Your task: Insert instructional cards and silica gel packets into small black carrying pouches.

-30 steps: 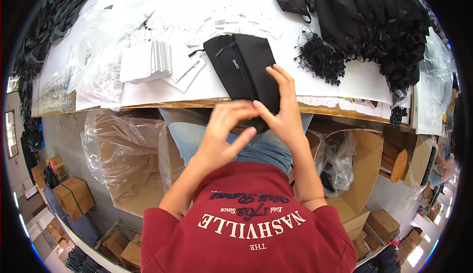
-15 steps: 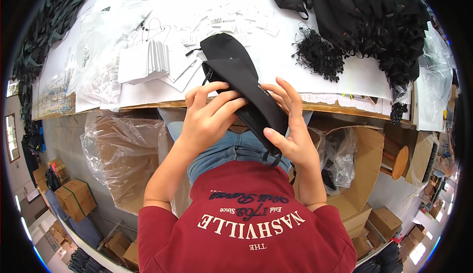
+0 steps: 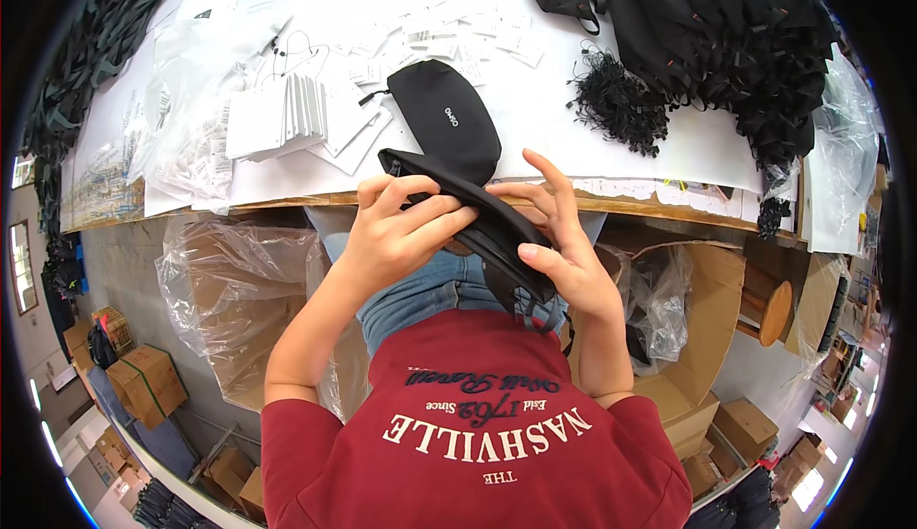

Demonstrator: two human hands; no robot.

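Note:
Between my two hands, over my lap at the table's front edge, is a black zippered pouch point(image 3: 478, 206), tilted so that its long edge faces up. My left hand point(image 3: 401, 228) is closed on its left part, with fingertips pressed along the edge. The right hand point(image 3: 564, 243) grips the other end, thumb on the near side and fingers behind; its index finger points up. Just beyond lies a second black pouch point(image 3: 444, 114) on the white table, a zip pull at its left end. A stack of white cards point(image 3: 277, 120) stands to the left of it.
Loose white tags point(image 3: 458, 42) lie across the table point(image 3: 535, 133). A bundle of black cords point(image 3: 621, 99) and a heap of black pouches point(image 3: 716, 32) sit at the right. Clear plastic bags point(image 3: 191, 118) are at the left. Open cartons point(image 3: 688, 309) flank my legs.
The held pouch has tipped and come down toward me, turning its edge upward. More of the pouch on the table now shows. Both hands keep their hold.

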